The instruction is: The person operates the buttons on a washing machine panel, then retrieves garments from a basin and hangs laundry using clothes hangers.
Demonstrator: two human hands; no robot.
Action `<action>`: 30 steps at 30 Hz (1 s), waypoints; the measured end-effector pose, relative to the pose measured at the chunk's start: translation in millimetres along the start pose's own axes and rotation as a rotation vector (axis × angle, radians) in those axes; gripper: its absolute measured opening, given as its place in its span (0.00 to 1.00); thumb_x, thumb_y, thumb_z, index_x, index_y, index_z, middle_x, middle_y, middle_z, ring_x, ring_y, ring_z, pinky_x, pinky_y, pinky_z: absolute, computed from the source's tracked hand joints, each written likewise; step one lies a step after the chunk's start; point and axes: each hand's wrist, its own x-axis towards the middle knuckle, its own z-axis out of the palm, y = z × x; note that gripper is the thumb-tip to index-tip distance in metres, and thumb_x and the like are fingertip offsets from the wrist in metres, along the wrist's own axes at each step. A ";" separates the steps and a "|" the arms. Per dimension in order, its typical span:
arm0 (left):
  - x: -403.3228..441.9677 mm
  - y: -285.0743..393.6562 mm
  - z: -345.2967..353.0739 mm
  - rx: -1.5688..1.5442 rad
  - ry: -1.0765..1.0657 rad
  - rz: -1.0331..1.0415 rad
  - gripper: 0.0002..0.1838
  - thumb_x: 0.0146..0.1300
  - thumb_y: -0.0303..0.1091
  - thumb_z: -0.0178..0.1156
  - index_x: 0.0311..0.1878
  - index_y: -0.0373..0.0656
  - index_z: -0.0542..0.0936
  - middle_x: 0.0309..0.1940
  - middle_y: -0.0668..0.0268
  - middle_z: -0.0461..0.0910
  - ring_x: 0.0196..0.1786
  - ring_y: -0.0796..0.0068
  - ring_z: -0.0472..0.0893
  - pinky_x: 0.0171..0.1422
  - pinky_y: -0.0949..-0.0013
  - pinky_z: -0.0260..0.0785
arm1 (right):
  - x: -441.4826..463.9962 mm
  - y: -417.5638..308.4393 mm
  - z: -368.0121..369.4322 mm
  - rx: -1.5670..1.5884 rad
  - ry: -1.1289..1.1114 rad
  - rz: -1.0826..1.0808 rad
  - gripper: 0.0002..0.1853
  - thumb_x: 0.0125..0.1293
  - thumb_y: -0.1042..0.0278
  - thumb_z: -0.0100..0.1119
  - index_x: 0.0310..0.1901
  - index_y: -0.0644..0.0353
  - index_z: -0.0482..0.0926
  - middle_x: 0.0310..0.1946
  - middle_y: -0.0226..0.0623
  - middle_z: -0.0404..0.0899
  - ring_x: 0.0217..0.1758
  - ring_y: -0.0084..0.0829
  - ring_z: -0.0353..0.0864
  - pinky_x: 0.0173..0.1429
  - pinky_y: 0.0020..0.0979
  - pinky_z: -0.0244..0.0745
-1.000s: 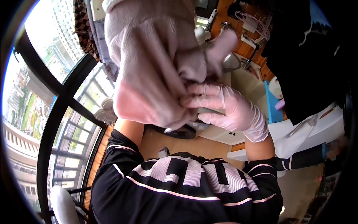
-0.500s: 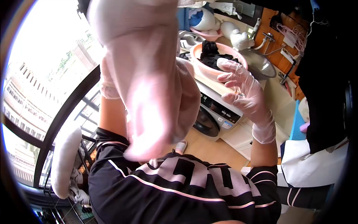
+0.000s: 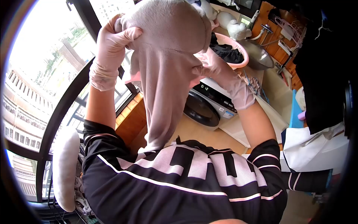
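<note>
A limp, grey-pink plush toy (image 3: 164, 67) hangs in front of my chest, its upper end rounded and full, its lower part falling in loose folds. At its upper left side my left hand (image 3: 113, 50), in a thin whitish glove, pinches the fabric with the thumb on the near face. My right hand (image 3: 220, 74), gloved the same way, grips the plush at its right edge; some of those fingers are hidden behind the cloth. Pink fabric shows on both sides of the toy.
Beyond my right hand a pink basin (image 3: 244, 56) holds black clothes beside a metal bowl (image 3: 261, 56). A front-loading washing machine (image 3: 203, 110) stands below. Windows (image 3: 44, 48) line the left, near a long white cushion (image 3: 66, 170). Dark clothing (image 3: 320, 74) hangs at right.
My right hand has moved left from open air and now grips the plush. The toy has swung round, showing its grey side, and my left hand has come into clearer view.
</note>
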 end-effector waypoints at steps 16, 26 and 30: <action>17.7 -20.0 -73.9 0.276 0.182 -0.034 0.08 0.63 0.34 0.62 0.39 0.39 0.79 0.23 0.71 0.76 0.16 0.86 0.70 0.15 0.83 0.60 | 28.7 -53.0 6.5 -0.569 -0.193 0.507 0.16 0.62 0.65 0.64 0.45 0.69 0.78 0.35 0.32 0.81 0.38 0.21 0.79 0.45 0.22 0.74; -78.5 -44.3 -4.8 0.719 0.006 0.180 0.34 0.51 0.38 0.73 0.58 0.38 0.69 0.50 0.57 0.73 0.51 0.66 0.75 0.55 0.63 0.71 | 69.9 7.3 39.2 0.543 0.202 0.142 0.10 0.68 0.77 0.49 0.48 0.71 0.75 0.42 0.43 0.80 0.45 0.30 0.80 0.54 0.27 0.76; -132.3 -66.5 23.4 0.868 -0.038 0.009 0.37 0.48 0.37 0.72 0.60 0.39 0.67 0.43 0.54 0.73 0.43 0.58 0.76 0.48 0.63 0.71 | 70.0 30.8 50.6 0.656 0.224 0.115 0.09 0.68 0.78 0.47 0.47 0.69 0.74 0.40 0.37 0.79 0.44 0.29 0.80 0.55 0.28 0.74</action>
